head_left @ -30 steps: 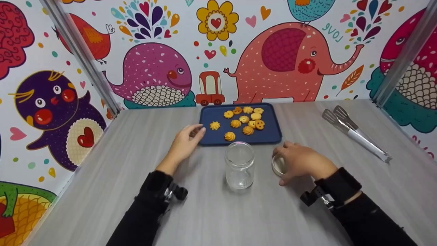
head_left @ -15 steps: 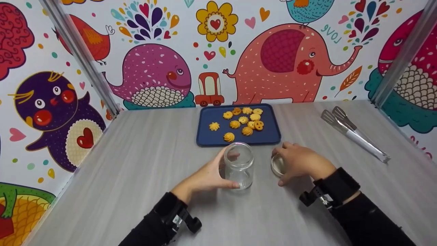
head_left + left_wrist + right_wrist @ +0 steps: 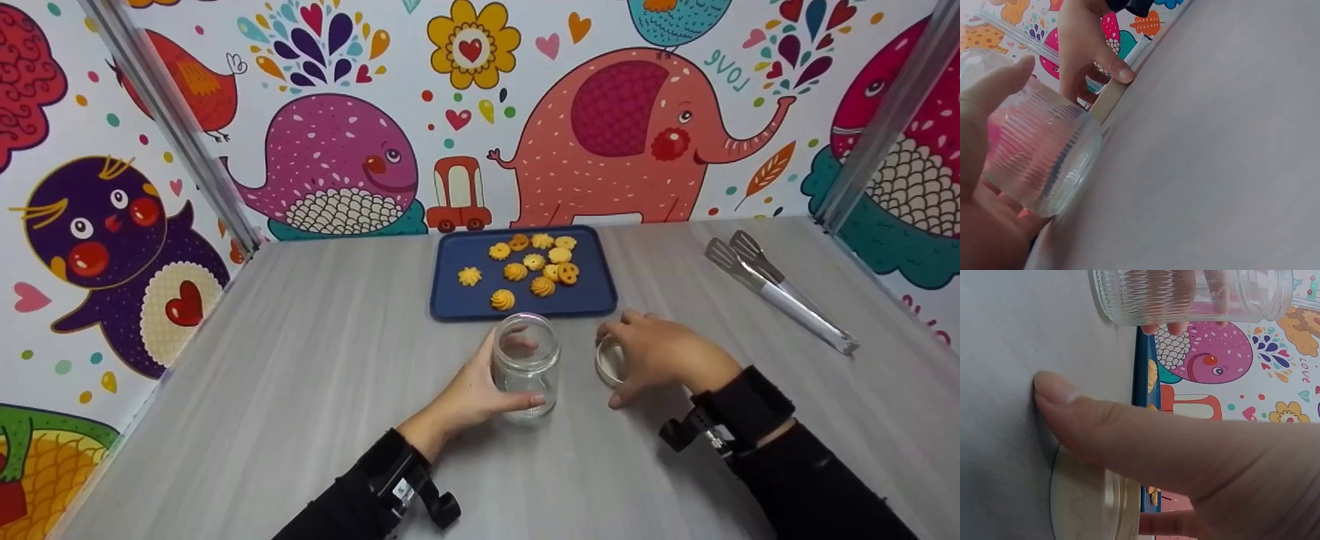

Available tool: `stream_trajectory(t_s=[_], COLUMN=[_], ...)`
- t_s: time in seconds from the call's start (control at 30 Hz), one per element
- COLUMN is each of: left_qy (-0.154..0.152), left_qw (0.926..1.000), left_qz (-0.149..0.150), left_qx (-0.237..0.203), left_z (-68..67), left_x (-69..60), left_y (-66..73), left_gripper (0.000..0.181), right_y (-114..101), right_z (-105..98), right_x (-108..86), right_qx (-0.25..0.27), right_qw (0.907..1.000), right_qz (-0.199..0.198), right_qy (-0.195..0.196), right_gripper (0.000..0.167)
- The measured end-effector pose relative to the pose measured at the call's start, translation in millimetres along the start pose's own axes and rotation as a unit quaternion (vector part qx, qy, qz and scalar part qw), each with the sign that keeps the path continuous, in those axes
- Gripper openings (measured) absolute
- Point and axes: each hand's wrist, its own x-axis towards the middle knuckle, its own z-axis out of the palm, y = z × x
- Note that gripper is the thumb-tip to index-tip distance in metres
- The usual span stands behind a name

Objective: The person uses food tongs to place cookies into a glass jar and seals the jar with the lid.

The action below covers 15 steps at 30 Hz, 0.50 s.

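Note:
A clear glass jar (image 3: 534, 361) stands upright and open-topped on the table. My left hand (image 3: 469, 390) grips it from the left, thumb across the near side and fingers behind, seen through the glass. The ribbed lower wall of the jar (image 3: 1044, 152) shows in the left wrist view. To the right, a round pale jar lid (image 3: 611, 363) rests on the table under my right hand (image 3: 664, 356). The thumb bends round the lid's near side and the fingers round its far side; the palm hides part of it.
Behind the jar lies a blue tray (image 3: 454, 300) bearing several cookies (image 3: 542, 286) of different shapes. Metal tongs (image 3: 784, 292) lie at the right. Printed walls (image 3: 465, 120) close off the back and sides of the grey table (image 3: 300, 360).
My left hand has come from the tray's left edge back to the jar and taken hold of it, its thumb now further across the glass. The right hand has stayed at the lid.

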Motion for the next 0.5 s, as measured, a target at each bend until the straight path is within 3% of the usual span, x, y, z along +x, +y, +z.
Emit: stream_trajectory(t_s=[0.13,0.27,0.4,0.5], left_qy=[0.001,-0.001,-0.002,0.001], left_qw=[0.9999,0.9999,1.0000,1.0000], left_qz=[0.004,-0.002,-0.008,-0.008], left_qx=[-0.014,-0.013,-0.006,-0.002], left_z=[1.9,2.5,2.9,2.5], left_x=[-1.8,-2.1,-1.9,-2.6], left_y=[-1.5,-0.8,-0.8,-1.7], left_gripper=[0.095,0.093,0.089,0.087], right_y=[8,29,68,105], right_z=[-11,-32,-55,-66], right_x=[-3.7,-11.1,-26.4,-43.1], right_qx=[0.026,0.043,0.072,0.102], right_qw=[0.9996,0.9978,0.9877,0.9777], right_qz=[0.007,0.029,0.090,0.150], right_qy=[-0.005,0.042,0.106,0.107], right_gripper=[0.108,0.093,0.080,0.094])
